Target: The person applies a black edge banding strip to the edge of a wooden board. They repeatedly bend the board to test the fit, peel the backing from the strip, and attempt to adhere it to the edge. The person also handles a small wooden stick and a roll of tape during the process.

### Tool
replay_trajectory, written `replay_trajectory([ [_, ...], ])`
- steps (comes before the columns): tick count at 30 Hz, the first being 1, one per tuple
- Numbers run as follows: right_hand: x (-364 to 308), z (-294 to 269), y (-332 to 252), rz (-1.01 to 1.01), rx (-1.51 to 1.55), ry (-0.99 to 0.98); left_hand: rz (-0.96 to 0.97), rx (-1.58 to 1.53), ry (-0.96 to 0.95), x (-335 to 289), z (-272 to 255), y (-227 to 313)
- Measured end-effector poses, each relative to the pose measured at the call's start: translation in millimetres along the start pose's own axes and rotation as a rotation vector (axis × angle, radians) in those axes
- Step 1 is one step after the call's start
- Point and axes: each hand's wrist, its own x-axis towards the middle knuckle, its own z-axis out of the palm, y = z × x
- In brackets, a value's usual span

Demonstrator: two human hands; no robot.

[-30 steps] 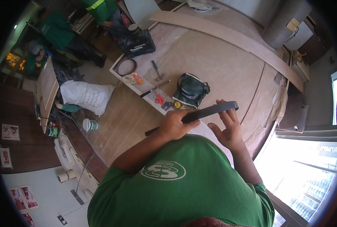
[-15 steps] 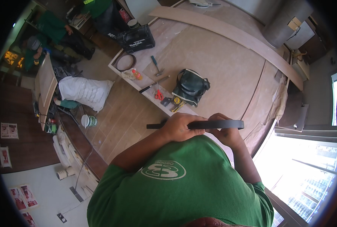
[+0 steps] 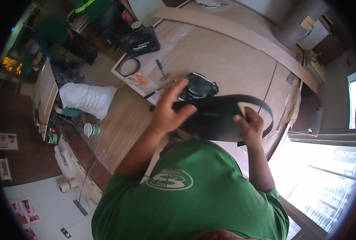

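In front of my chest, my right hand [image 3: 251, 129] pinches the right part of a black coil of flat strip [image 3: 214, 120]. The coil is tilted so its dark broad side shows, blurred by motion, and a thin loop curves out past my right fingers. Raised at the coil's left end, my left hand [image 3: 168, 114] has its fingers and thumb spread apart, with the thumb overlapping the dark strip. Just beyond the coil lies a dark bag [image 3: 200, 86] on the wooden platform [image 3: 226, 60]; the coil hides its near part.
Along the platform's left edge lie a hammer [image 3: 162, 70], an orange-capped bottle [image 3: 142, 80], a brown coil [image 3: 130, 67] and a black tool case [image 3: 143, 42]. Left on the floor are a white sack [image 3: 88, 98] and a bucket [image 3: 91, 129]. Co-workers [image 3: 52, 30] are at the far left.
The coil has turned from edge-on to showing its broad side, and a loop has spread at the right. My left hand has let go and opened, moving up and left.
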Motion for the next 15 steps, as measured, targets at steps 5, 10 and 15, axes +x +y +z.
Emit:
replay_trajectory([
  [5,10,-33,1,-0.017,0.442,0.138,-0.166,-0.047,0.508,-21,-34,-63],
  [10,19,-39,-12,-0.034,0.597,0.223,-0.529,-0.425,0.322,-82,-7,-150],
  [15,38,-60,10,0.019,0.735,0.214,-0.555,-0.449,0.027,-98,39,-122],
])
